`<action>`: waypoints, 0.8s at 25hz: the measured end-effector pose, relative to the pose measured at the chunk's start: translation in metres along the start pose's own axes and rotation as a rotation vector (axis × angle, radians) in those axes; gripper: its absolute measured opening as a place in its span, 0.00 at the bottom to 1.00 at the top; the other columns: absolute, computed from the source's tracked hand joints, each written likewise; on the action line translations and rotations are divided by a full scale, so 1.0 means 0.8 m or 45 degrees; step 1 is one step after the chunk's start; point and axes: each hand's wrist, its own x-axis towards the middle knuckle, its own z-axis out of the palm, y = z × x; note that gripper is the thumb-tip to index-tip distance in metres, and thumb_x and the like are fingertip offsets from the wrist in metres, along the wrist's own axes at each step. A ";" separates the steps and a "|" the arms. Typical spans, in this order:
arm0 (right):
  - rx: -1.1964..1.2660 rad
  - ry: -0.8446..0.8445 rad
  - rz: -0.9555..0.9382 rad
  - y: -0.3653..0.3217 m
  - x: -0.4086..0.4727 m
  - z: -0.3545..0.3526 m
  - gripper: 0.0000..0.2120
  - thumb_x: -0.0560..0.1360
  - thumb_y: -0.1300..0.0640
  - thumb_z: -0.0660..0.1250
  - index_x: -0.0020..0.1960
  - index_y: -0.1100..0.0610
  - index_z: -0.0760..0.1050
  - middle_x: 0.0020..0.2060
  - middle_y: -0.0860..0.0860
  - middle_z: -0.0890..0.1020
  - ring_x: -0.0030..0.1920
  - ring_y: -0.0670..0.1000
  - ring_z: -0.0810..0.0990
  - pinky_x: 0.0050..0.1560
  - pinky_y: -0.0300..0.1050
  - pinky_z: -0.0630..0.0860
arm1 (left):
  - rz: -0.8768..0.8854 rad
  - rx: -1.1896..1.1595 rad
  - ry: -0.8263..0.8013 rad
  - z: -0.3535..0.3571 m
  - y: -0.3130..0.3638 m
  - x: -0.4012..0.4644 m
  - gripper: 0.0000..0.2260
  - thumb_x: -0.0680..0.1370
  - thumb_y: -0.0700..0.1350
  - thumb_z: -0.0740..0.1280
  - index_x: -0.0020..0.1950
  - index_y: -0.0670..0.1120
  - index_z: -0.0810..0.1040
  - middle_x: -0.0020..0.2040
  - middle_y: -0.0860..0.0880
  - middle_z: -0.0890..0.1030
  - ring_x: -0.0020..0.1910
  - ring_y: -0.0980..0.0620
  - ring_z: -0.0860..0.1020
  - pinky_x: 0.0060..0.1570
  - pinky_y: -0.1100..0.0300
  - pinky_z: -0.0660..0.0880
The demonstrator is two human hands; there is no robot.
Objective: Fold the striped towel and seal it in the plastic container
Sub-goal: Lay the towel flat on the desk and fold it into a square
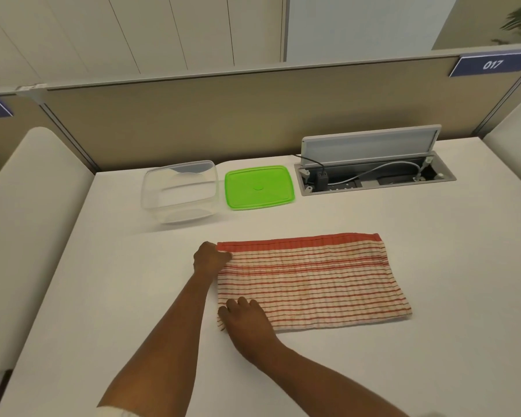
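The striped towel [313, 281], cream with red stripes, lies flat on the white table as a wide rectangle. My left hand [210, 257] pinches its far left corner. My right hand [245, 322] rests on its near left corner, fingers curled over the edge. A clear plastic container [181, 192] stands open at the back left of the table. Its green lid [259, 187] lies flat beside it, to the right.
An open cable hatch [373, 173] with plugs and wires sits in the table at the back right, its flap raised. A beige partition [223, 115] runs behind the table. The table's left edge [73, 236] borders a neighbouring desk.
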 end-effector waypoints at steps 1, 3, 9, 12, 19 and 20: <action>0.006 0.022 0.009 0.001 0.001 -0.002 0.12 0.76 0.61 0.67 0.59 0.58 0.77 0.50 0.56 0.83 0.45 0.56 0.82 0.47 0.51 0.80 | 0.015 -0.094 0.008 -0.001 -0.003 -0.001 0.13 0.70 0.45 0.76 0.50 0.41 0.79 0.51 0.42 0.83 0.53 0.41 0.81 0.55 0.50 0.77; 0.068 0.045 0.049 0.002 0.006 -0.008 0.14 0.76 0.61 0.67 0.61 0.58 0.75 0.50 0.56 0.83 0.43 0.56 0.83 0.46 0.50 0.80 | 0.022 -0.256 0.047 -0.008 -0.005 -0.007 0.18 0.69 0.43 0.77 0.55 0.43 0.76 0.53 0.43 0.82 0.53 0.43 0.80 0.57 0.49 0.77; 0.347 0.355 0.241 -0.027 0.014 -0.053 0.10 0.77 0.59 0.67 0.58 0.56 0.77 0.44 0.52 0.85 0.37 0.52 0.83 0.41 0.46 0.83 | 0.222 -0.394 0.210 -0.048 0.034 -0.019 0.18 0.70 0.42 0.76 0.58 0.45 0.76 0.52 0.44 0.82 0.53 0.43 0.81 0.57 0.49 0.77; 0.692 0.498 0.482 -0.025 0.005 -0.083 0.06 0.79 0.54 0.62 0.53 0.53 0.75 0.42 0.47 0.82 0.36 0.47 0.80 0.37 0.38 0.81 | 0.345 -0.395 0.246 -0.050 0.070 -0.039 0.14 0.70 0.42 0.75 0.53 0.48 0.76 0.50 0.48 0.81 0.52 0.45 0.80 0.55 0.51 0.77; 1.486 0.609 1.027 0.068 -0.070 -0.118 0.02 0.79 0.56 0.64 0.50 0.52 0.75 0.46 0.45 0.83 0.44 0.47 0.84 0.42 0.39 0.83 | 0.521 -0.322 0.112 0.034 0.165 -0.089 0.18 0.71 0.45 0.74 0.59 0.47 0.75 0.47 0.48 0.81 0.48 0.46 0.79 0.51 0.52 0.76; 1.542 0.608 1.117 0.084 -0.083 -0.118 0.02 0.79 0.57 0.64 0.50 0.52 0.75 0.46 0.47 0.83 0.44 0.49 0.84 0.41 0.42 0.84 | 0.532 -0.303 0.070 0.056 0.175 -0.095 0.19 0.71 0.45 0.74 0.59 0.47 0.74 0.47 0.48 0.81 0.49 0.46 0.79 0.51 0.52 0.76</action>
